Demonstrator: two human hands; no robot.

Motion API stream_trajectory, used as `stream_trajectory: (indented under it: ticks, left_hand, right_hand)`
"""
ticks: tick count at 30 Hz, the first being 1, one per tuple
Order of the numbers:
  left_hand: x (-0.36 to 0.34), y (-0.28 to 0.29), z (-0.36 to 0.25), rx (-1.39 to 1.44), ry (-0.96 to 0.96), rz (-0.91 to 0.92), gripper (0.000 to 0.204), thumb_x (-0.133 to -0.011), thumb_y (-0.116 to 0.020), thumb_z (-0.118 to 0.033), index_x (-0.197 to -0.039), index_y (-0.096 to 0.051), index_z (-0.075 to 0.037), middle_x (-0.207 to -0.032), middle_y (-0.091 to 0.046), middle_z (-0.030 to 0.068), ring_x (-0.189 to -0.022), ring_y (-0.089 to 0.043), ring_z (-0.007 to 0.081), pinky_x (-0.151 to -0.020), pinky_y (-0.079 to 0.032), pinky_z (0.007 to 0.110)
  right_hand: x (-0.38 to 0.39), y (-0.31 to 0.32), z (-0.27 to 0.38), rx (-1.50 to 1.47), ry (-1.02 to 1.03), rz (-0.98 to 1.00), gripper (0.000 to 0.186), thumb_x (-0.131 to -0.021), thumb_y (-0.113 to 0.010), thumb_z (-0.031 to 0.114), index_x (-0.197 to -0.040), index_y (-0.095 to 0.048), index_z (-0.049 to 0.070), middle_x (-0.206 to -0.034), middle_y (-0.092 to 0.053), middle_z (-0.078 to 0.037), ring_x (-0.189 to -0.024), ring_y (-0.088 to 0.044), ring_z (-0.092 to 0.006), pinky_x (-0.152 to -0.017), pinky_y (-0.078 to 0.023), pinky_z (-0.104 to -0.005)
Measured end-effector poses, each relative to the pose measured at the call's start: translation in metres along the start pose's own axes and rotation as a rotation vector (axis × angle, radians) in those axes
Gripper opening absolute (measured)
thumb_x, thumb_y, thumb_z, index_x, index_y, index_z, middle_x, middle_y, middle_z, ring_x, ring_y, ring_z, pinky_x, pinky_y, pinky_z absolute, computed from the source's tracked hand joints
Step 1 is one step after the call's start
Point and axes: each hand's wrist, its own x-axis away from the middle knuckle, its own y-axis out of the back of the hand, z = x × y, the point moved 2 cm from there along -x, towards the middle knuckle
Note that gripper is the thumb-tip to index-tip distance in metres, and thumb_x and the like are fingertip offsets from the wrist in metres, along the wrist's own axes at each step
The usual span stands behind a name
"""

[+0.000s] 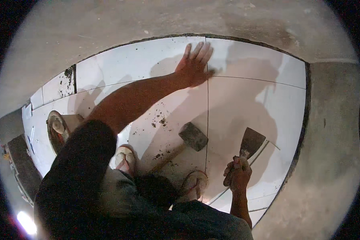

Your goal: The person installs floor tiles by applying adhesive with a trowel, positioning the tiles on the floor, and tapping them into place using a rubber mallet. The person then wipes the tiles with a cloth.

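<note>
My left hand (pixel 196 64) lies with spread fingers on the white floor tiles (pixel 128 64), beside the joint near the far wall. At the lower right, my right hand (pixel 238 174) is closed around the handle of a putty knife (pixel 253 141). Its wide, dull blade points away from me, above the tiles. Between my arms a mallet (pixel 193 136) with a dark block head rests on the floor, its wooden handle running toward my feet. A thin pale strip (pixel 261 154) passes beside the putty knife, partly hidden behind my right hand.
Grey walls (pixel 332 120) border the tiles at the far side and right, with a dark gap (pixel 307 92) along them. Dark mortar crumbs (pixel 162 120) are scattered near the mallet. A round container (pixel 57 128) stands at left. My sandalled feet (pixel 125 158) are close to the mallet handle.
</note>
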Motion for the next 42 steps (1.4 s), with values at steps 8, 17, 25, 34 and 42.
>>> stream_trajectory:
  ticks: [8, 17, 25, 34, 42]
  left_hand:
    - [-0.016, 0.005, -0.122, 1.116, -0.050, 0.195, 0.058, -0.095, -0.044, -0.037, -0.143, -0.028, -0.008, -0.151, -0.019, 0.0181, -0.140, -0.017, 0.0347, -0.113, -0.009, 0.053]
    - [-0.013, 0.015, 0.046, -0.133, -0.011, 0.057, 0.067, -0.092, -0.041, -0.052, -0.144, -0.026, -0.013, -0.151, -0.021, 0.0133, -0.141, -0.017, 0.0313, -0.113, -0.009, 0.053]
    - [0.064, 0.043, 0.095, -0.178, 0.188, 0.095, 0.061, -0.095, -0.041, -0.041, -0.145, -0.024, -0.012, -0.152, -0.018, 0.0143, -0.141, -0.015, 0.0295, -0.114, -0.009, 0.048]
    - [0.138, 0.056, 0.144, -0.249, 0.453, 0.124, 0.062, -0.096, -0.036, -0.047, -0.147, -0.019, -0.016, -0.153, -0.014, 0.0125, -0.142, -0.011, 0.0309, -0.113, -0.008, 0.054]
    - [0.327, 0.089, 0.047, -0.173, 0.364, 0.454, 0.079, -0.089, -0.050, -0.044, -0.144, -0.017, 0.001, -0.150, -0.009, 0.0273, -0.140, -0.006, 0.0435, -0.110, -0.003, 0.060]
  right_hand:
    - [-0.028, 0.024, 0.007, 0.011, 0.140, -0.045, 0.014, -0.091, -0.057, 0.015, -0.097, -0.059, 0.003, -0.066, -0.059, -0.007, -0.050, -0.058, -0.0176, -0.042, -0.048, -0.0302]
    - [-0.024, 0.035, 0.008, -0.045, 0.085, -0.102, 0.020, -0.091, -0.059, 0.025, -0.095, -0.055, 0.005, -0.065, -0.056, -0.005, -0.048, -0.055, -0.0133, -0.040, -0.045, -0.0269]
    - [-0.031, 0.034, 0.001, 0.022, 0.130, -0.063, 0.028, -0.092, -0.057, 0.027, -0.103, -0.054, 0.001, -0.065, -0.056, -0.005, -0.047, -0.054, -0.0131, -0.041, -0.045, -0.0263]
    - [-0.025, 0.004, 0.011, -0.002, 0.135, 0.149, 0.028, -0.091, -0.055, 0.022, -0.109, -0.054, 0.000, -0.072, -0.059, -0.007, -0.054, -0.056, -0.0134, -0.047, -0.046, -0.0252]
    - [0.020, -0.055, -0.006, 0.618, 0.512, 0.631, 0.023, -0.083, -0.062, 0.014, -0.101, -0.058, 0.000, -0.091, -0.058, -0.014, -0.082, -0.057, -0.0277, -0.073, -0.048, -0.0360]
